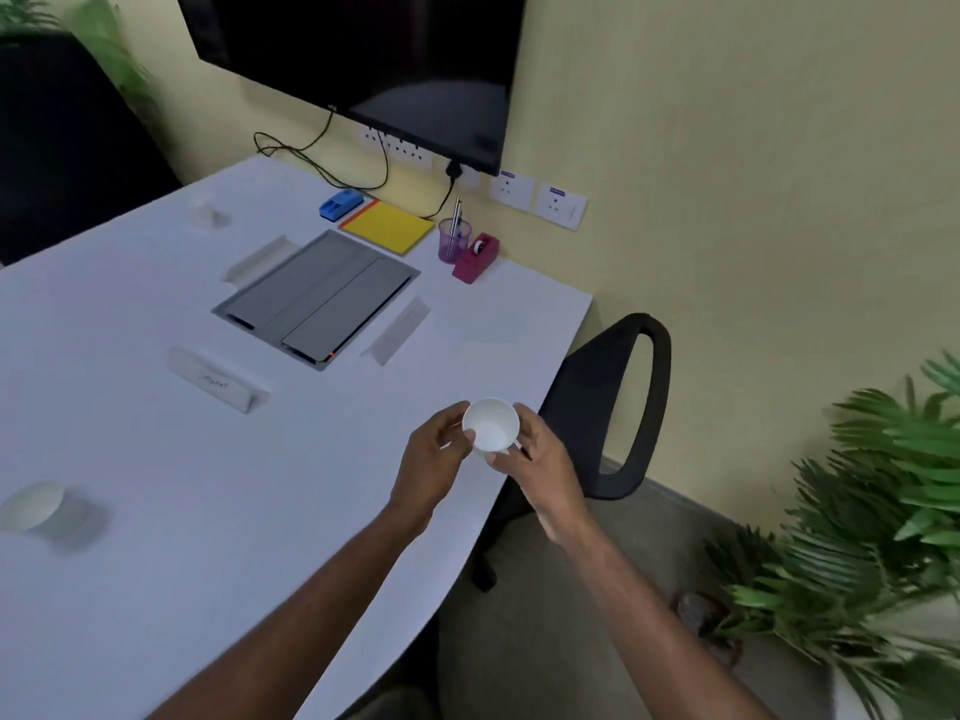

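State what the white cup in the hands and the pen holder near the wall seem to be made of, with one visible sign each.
The white cup looks like paper: matte, thin-walled. The pen holder is likely plastic: purple, see-through, glossy.

Yellow wall (727, 148) and black monitor (363, 54) stand beyond the right hand (540, 459); black chair (592, 397) just to its right; white table (156, 511) to its left.

A: Object?
B: A small round white paper cup (491, 424) — empty, open mouth tilted toward the viewer.
A: Location?
B: Over the white table (260, 511), near its right edge — pinched between left hand (434, 459) and right hand (540, 462).
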A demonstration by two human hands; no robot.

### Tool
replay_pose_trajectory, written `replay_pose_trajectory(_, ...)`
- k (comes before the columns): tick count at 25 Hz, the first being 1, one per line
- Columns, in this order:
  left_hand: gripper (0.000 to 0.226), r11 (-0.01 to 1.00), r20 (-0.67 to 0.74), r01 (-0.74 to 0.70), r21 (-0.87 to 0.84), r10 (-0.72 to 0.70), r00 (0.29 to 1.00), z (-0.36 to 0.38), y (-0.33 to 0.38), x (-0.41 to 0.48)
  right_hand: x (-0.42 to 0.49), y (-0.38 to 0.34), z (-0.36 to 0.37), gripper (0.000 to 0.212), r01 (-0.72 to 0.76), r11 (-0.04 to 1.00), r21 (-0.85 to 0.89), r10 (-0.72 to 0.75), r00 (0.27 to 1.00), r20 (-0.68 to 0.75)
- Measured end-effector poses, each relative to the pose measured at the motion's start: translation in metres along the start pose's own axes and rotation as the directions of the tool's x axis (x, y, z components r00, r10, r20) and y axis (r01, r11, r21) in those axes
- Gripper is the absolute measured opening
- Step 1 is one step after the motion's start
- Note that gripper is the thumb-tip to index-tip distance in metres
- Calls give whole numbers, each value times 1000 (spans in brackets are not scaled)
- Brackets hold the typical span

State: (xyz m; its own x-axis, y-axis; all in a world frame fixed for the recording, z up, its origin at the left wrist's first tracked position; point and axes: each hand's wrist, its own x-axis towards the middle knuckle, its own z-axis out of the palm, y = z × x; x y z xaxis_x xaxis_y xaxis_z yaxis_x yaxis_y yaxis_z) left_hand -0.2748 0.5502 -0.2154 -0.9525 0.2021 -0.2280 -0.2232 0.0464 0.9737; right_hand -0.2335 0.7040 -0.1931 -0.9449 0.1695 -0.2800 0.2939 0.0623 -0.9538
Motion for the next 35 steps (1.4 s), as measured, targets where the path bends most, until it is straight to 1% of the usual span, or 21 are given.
replay_pose_trajectory(3, 36, 1000, -16, 15, 7, -15, 1000, 4, 3, 46, 59, -6, -6, 63, -30, 997, -64, 33, 998, 44)
replay_pose_trajectory(6, 39, 997, -54, 74, 26, -72, 996, 8, 2, 88, 111, -10, -9, 70, -123, 988, -89, 127, 991, 44)
replay_pose_trajectory(10, 44, 995, -96, 87, 53, -82, 992, 22, -10, 144, 192, -2, -19, 65, -177, 966, -186, 192, 979, 68)
replay_pose_trajectory(12, 47, 989, -134, 130, 67, -120, 984, 35, -21, 171, 232, 5, -28, 64, -197, 953, -230, 220, 972, 79)
replay_pose_trajectory(15, 49, 984, -190, 161, 80, -144, 971, 54, -36, 212, 286, 21, -39, 61, -194, 931, -308, 239, 965, 112)
replay_pose_trajectory(19, 50, 970, -273, 239, 43, -219, 937, 73, -50, 254, 337, 38, -46, 61, -165, 908, -386, 252, 950, 186)
replay_pose_trajectory(22, 57, 956, -314, 293, 23, -271, 910, 83, -59, 279, 367, 48, -51, 64, -136, 889, -437, 260, 936, 237)
replay_pose_trajectory(25, 70, 941, -285, 336, -21, -328, 901, 85, -66, 291, 384, 58, -54, 66, -74, 883, -464, 233, 926, 297)
replay_pose_trajectory(28, 68, 934, -255, 354, -48, -354, 900, 85, -71, 296, 396, 62, -58, 68, -57, 878, -476, 244, 908, 340)
replay_pose_trajectory(31, 71, 932, -271, 355, -72, -361, 892, 85, -70, 294, 398, 63, -60, 67, -61, 887, -458, 250, 897, 364)
replay_pose_trajectory(35, 69, 936, -331, 353, -2, -333, 883, 79, -64, 283, 393, 54, -64, 64, -87, 880, -466, 272, 898, 346)
